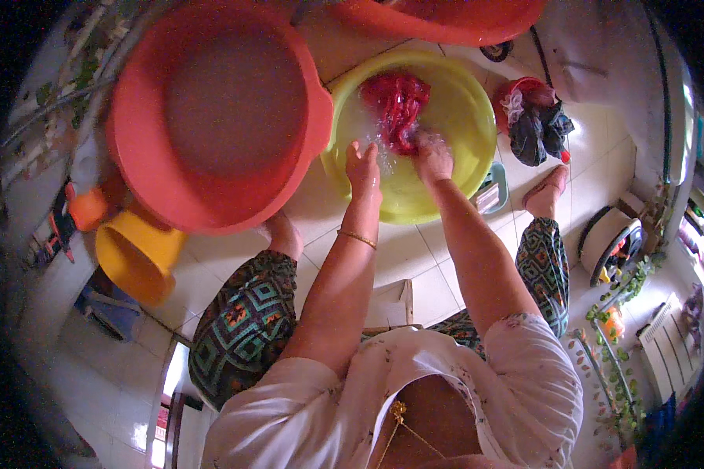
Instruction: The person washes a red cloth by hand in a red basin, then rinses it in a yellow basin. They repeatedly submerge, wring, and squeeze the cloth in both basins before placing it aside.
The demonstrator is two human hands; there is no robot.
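Observation:
A red wet cloth [396, 105] lies in the water of a round yellow-green plastic basin [484, 123] on the tiled floor. My right hand [433, 157] is at the lower end of the cloth, in the splashing water; its fingers are blurred, so their grip cannot be made out. Just left of the cloth, my left hand [364, 167] is held over the basin's near left part, fingers apart and wet, with nothing in it. Splashes and bubbles show between the two hands.
A large red tub [317, 111] of cloudy water stands left of the basin, another red tub [475, 29] beyond it. A yellow bucket [141, 258] is at the left. On the right are a small red bin [503, 99] with black plastic bags [528, 138] and a teal container [498, 187].

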